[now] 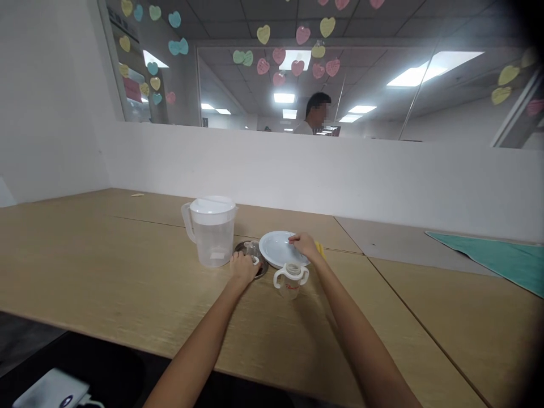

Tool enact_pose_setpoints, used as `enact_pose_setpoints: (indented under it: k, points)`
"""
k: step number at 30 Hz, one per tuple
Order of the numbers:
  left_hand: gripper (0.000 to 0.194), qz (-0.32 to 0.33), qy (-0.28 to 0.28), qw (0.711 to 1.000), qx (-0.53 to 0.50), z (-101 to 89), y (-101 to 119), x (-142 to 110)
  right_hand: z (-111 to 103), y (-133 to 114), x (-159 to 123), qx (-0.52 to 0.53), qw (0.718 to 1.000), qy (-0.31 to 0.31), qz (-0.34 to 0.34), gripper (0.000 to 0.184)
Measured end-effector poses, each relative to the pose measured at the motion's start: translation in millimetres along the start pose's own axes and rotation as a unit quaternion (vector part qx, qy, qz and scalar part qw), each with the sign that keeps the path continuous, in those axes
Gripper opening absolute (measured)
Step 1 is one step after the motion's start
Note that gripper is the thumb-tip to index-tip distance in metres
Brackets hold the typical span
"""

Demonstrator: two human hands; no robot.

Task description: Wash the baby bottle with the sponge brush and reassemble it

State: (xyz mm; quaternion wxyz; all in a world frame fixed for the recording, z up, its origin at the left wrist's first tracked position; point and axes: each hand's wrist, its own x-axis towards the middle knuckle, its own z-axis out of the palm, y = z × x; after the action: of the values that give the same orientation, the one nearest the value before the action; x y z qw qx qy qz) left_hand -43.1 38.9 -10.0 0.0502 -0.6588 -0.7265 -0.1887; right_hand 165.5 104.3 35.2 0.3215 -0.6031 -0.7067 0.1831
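Note:
My left hand is closed at the near left rim of a round metal dish. Against its fingers is a clear piece with a white ring, like a baby bottle's top; whether I grip it is hard to see. My right hand is over the right side of a white plate, thumb and fingers pinched together. Anything between them is too small to tell. In front of the plate stands a clear baby bottle with two white handles, its top uncovered. Neither hand touches it.
A clear plastic pitcher with a white lid stands left of the dish. Something yellow shows behind my right wrist. A green cloth lies at the far right. Behind the table, a person is visible through the window.

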Motion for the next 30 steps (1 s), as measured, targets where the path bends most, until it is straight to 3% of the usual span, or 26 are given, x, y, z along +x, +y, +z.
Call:
enact_pose_setpoints:
  k: [7, 11, 15, 18, 21, 25, 28, 30]
  points:
    - [0.055, -0.025, 0.025, 0.998, -0.046, -12.7, 6.2, -0.4, -33.4, 10.8, -2.9, 0.008, 0.996, 0.072, 0.055, 0.035]
    - [0.047, -0.007, 0.119, 0.984, -0.133, -17.4, 8.4, 1.9, -45.5, 24.5, -6.0, -0.001, 0.993, 0.088, 0.076, 0.029]
    - [0.037, 0.038, 0.231, 0.928, -0.291, -23.9, 11.1, 2.8, -46.5, 27.7, -11.0, 0.006, 0.991, 0.112, 0.079, 0.026]
    - [0.029, 0.062, 0.276, 0.875, -0.392, -28.2, 13.5, 2.1, -46.1, 21.5, -13.3, 0.028, 0.987, 0.143, 0.069, 0.028]
    - [0.022, 0.051, 0.281, 0.826, -0.487, -27.1, 17.1, 1.9, -50.0, 12.3, -13.0, 0.055, 0.98, 0.183, 0.053, 0.035]
    - [0.024, -0.004, 0.232, 0.785, -0.575, -20.8, 26.9, 1.5, -57.3, -1.0, -12.2, 0.181, 0.959, 0.218, -0.013, 0.034]
    - [0.028, 0.005, 0.227, 0.784, -0.578, -20.3, 37.5, 0.8, -60.2, -13.7, -16.1, 0.268, 0.936, 0.223, -0.057, 0.027]
    - [0.03, 0.032, 0.229, 0.802, -0.55, -22.6, 44.7, 0.6, -62.0, -24.5, -22.4, 0.287, 0.93, 0.216, -0.073, 0.022]
